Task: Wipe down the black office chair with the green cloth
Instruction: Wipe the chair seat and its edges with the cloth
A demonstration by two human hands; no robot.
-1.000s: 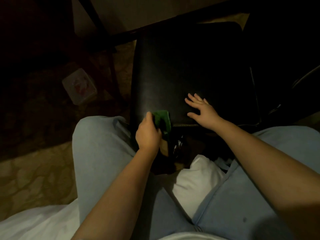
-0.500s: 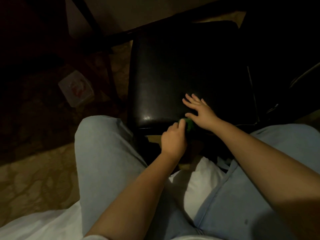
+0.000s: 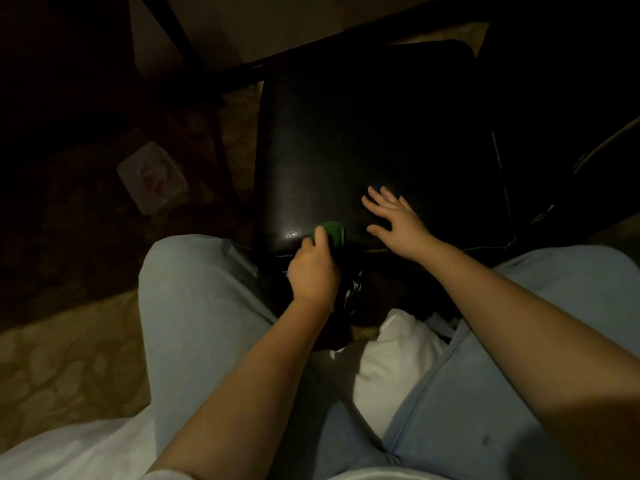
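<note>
The black office chair (image 3: 363, 133) stands in front of me in dim light, its padded seat facing up. My left hand (image 3: 313, 271) grips the green cloth (image 3: 334, 232) and holds it against the seat's near front edge, left of centre. Only a small part of the cloth shows past my fingers. My right hand (image 3: 398, 220) rests flat on the seat near the front edge, fingers spread, to the right of the cloth.
My knees in light blue trousers (image 3: 194, 323) flank the chair's front. A clear plastic box (image 3: 152, 176) lies on the patterned carpet to the left. Dark table legs (image 3: 180, 46) cross behind the chair. White fabric (image 3: 391, 358) lies between my legs.
My left hand slid the cloth right along the seat's front edge toward my right hand, then back left to about where it started. My right hand stayed in place.
</note>
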